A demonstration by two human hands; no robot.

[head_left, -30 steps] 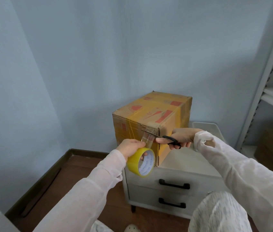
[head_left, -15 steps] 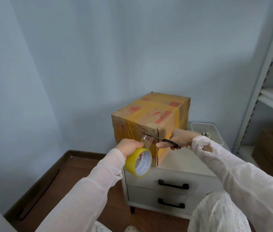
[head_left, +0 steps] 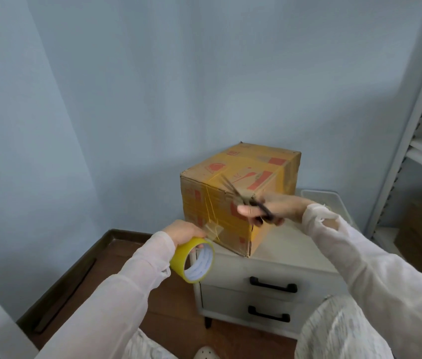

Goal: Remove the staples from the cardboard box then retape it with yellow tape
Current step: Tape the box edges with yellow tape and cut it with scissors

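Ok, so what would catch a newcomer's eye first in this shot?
A brown cardboard box with red print and yellow tape stands on a white two-drawer cabinet, right of centre. In front of it the right hand holds black-handled scissors, blurred, blades pointing up and left. Lower left, the left hand grips a roll of yellow tape.

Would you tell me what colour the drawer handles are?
The drawer handles are black, clearest in the head view.
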